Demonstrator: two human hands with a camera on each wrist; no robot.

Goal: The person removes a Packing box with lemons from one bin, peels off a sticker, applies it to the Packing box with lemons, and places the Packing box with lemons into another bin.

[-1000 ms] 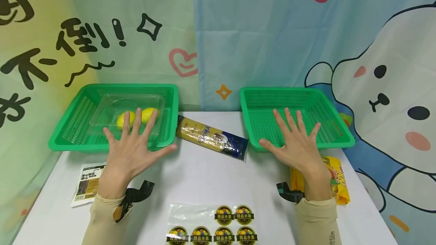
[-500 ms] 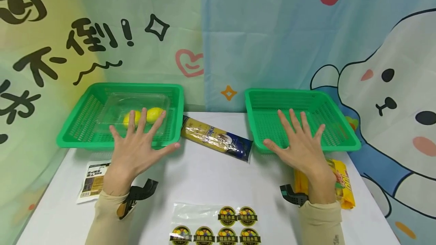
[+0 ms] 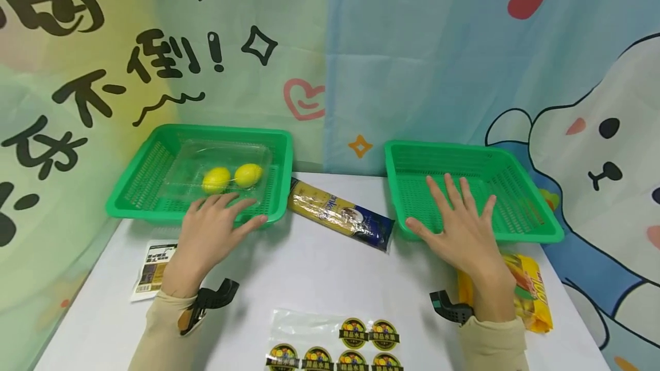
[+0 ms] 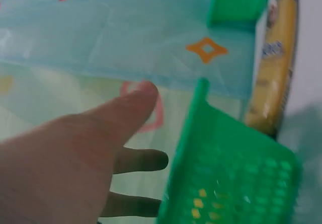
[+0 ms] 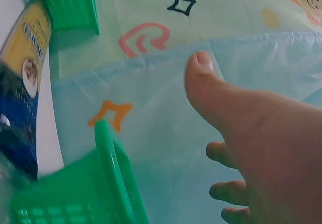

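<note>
My left hand (image 3: 208, 239) hovers over the front rim of the left green basket (image 3: 118, 210), its fingers loosely bent and holding nothing. Inside that basket lies a clear plastic container (image 3: 183, 170), with two lemons, one lemon (image 3: 215, 181) left of the other lemon (image 3: 249, 175). My right hand (image 3: 464, 239), fingers spread, is held over the front of the right green basket (image 3: 515, 237), which has nothing in it. In the left wrist view the thumb (image 4: 133, 105) points towards the basket rim. The right wrist view shows the other thumb (image 5: 206, 88) extended, away from the basket.
A gold and blue packet (image 3: 340, 213) lies slanted between the baskets. A white and brown packet (image 3: 154, 268) is left of the left wrist; a yellow packet (image 3: 531, 291) lies partly under the right forearm. Round fruit stickers on a clear sheet (image 3: 304, 325) lie at the front.
The head view has turned so that the scene shifts right. My left hand's spread fingers have bent and drawn back from over the lemons. The right hand stays spread.
</note>
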